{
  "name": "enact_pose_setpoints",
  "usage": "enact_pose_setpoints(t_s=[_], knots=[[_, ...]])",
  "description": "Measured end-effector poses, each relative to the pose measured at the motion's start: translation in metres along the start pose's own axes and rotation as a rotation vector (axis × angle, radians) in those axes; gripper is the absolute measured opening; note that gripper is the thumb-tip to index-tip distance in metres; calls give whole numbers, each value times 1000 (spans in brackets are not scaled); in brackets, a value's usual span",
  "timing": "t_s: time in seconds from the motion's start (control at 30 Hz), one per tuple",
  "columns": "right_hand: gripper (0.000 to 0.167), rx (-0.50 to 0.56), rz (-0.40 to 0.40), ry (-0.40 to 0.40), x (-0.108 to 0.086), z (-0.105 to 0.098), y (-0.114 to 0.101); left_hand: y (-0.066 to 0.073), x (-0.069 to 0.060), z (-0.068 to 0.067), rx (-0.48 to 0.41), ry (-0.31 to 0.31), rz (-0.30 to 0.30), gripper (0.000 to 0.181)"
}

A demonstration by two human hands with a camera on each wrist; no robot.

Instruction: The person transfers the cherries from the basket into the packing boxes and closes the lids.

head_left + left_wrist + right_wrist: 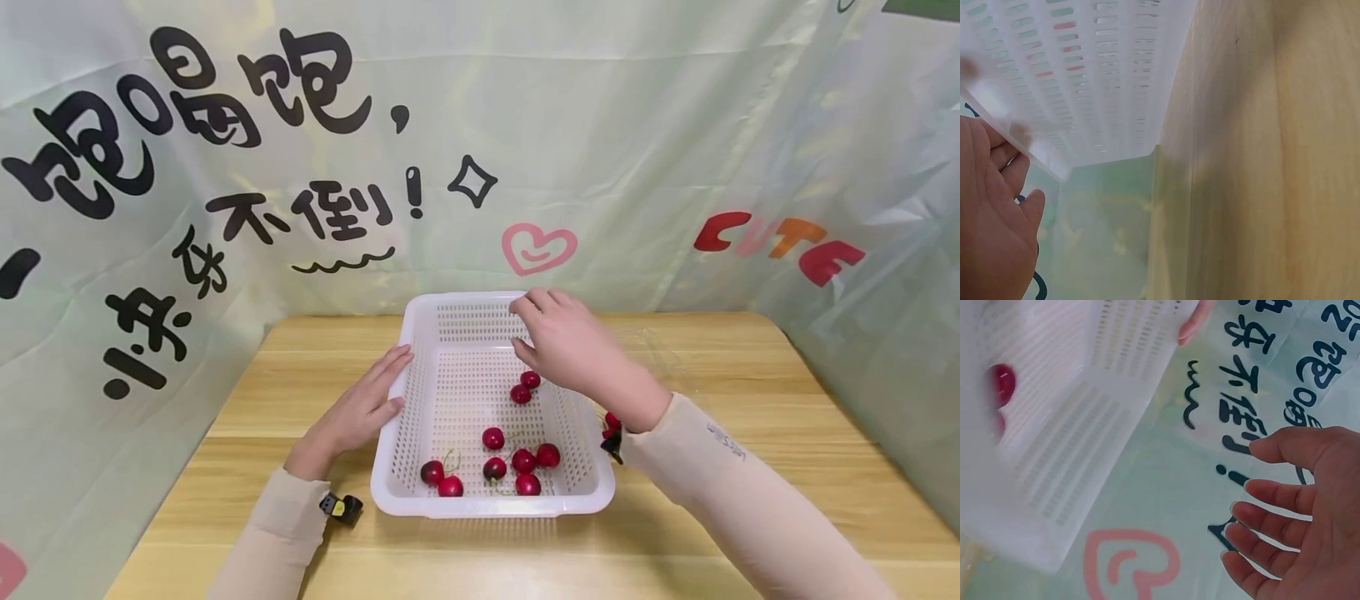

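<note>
- Left hand: fingers extended, touching the left rim of the white basket.
- Right hand: fingers loosely spread above the basket's far right.
- Cherries: nine visible inside.
- Red fruit, probably cherries, right of the basket, partly hidden.
- Wooden table beneath.

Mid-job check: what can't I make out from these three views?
Head view: how many cherries lie right of the white basket; the right arm partly covers them.
Head view: the printing on that arm's sleeve, too small to read.
Left wrist view: the basket's contents, hidden by its wall, with only red patches showing through.
Left wrist view: the whole left hand, cut off by the left edge.
</note>
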State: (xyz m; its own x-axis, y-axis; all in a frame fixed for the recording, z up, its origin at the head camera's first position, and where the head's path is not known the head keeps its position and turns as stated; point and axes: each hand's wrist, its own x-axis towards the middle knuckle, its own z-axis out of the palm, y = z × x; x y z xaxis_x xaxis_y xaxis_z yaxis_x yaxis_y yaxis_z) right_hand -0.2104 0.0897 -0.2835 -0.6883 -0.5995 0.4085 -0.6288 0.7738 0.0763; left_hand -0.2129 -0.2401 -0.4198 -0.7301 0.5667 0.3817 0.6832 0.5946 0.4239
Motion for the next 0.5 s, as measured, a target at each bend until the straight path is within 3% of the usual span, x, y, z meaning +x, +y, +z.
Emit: enact_pose_setpoints(t_s=[0.17, 0.5], knots=[[37, -2, 38, -4, 18, 4, -11, 0, 0, 0, -5, -12, -19, 62], [44, 33, 173, -155, 32, 34, -20, -1, 0, 0, -9, -16, -23, 61]])
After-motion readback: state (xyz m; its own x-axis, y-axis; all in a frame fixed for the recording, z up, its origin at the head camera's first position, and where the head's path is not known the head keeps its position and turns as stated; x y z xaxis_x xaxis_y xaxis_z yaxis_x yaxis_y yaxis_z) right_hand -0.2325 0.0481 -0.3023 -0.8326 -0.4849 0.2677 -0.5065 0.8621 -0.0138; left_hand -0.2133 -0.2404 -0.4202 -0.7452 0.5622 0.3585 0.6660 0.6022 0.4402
